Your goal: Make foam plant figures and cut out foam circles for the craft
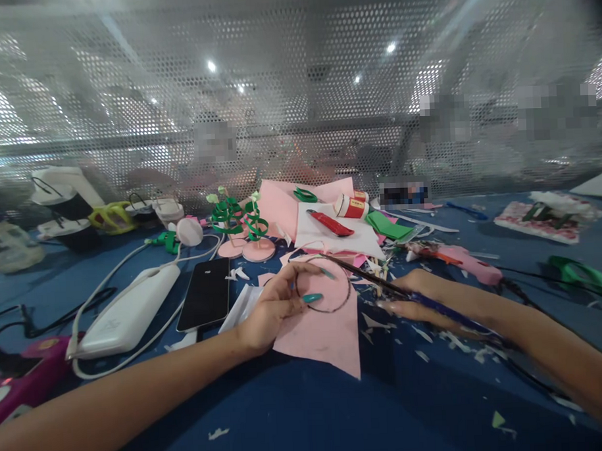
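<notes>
The left hand's fingers are slightly spread. The forefinger and thumb lie either side of the near edge of a dark ring marked or laid on a pink sheet. I cannot tell whether they nip it or only press it flat, nor whether the ring is wire or a drawn line.

The right hand is smeared by motion. Its fingers seem closed around a thin dark stick, but the grip itself is too blurred to read. The stick's tip reaches just past the left forefinger, over the top of the ring, and its far end is lost along the right forearm.

The pink sheet runs from under the left fingers towards the person. Just beyond the left wrist's outer side lie a phone and a white power bank. Ahead of the fingers are a red knife, a glue bottle and green paper trees. White scraps dot the blue bench. Figures behind the mesh screen are indistinct.
</notes>
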`<action>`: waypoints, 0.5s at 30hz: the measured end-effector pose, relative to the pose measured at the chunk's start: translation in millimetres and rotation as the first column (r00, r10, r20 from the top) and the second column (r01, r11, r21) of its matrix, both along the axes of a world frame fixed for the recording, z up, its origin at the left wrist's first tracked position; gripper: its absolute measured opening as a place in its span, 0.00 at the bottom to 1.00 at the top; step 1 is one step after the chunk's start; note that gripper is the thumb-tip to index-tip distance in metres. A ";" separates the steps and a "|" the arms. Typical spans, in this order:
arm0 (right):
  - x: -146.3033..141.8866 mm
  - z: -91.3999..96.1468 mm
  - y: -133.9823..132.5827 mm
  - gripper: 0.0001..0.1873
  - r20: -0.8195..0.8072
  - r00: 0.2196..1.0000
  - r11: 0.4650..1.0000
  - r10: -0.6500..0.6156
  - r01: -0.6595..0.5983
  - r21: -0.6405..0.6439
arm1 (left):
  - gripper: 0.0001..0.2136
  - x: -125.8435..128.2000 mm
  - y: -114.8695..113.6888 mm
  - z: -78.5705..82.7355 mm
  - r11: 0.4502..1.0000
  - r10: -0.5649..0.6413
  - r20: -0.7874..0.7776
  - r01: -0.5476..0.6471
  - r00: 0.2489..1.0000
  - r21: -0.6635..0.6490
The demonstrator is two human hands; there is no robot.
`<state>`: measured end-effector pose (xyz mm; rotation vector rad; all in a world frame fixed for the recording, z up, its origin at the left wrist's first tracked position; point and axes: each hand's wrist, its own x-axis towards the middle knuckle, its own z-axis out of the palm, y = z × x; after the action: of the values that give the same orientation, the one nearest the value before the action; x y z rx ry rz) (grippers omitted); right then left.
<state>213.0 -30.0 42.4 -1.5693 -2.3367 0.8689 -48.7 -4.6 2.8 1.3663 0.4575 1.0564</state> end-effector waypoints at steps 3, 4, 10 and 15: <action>-3.1 0.9 -5.9 0.18 -0.058 0.997 0.996 -0.044 0.048 0.077 | 0.21 0.4 -1.7 2.1 1.000 0.017 -0.007 -0.018 1.000 -0.014; -3.8 1.0 -7.3 0.18 -0.074 0.996 0.993 -0.051 0.058 0.102 | 0.20 0.7 -2.2 2.6 1.000 0.018 -0.007 -0.018 1.000 -0.022; -3.0 3.6 -6.6 0.20 -0.020 0.998 0.996 -0.062 0.063 0.056 | 0.19 2.0 -2.9 3.4 0.998 0.006 0.031 -0.005 1.000 -0.056; -1.2 5.3 -0.6 0.19 0.094 0.995 1.000 0.011 -0.011 0.001 | 0.18 2.3 -3.4 4.5 0.998 -0.002 0.040 0.005 0.999 -0.064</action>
<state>211.8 -30.6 47.7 -1.6320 -2.4118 0.8116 -46.4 -8.0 7.3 1.2869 0.4552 1.0558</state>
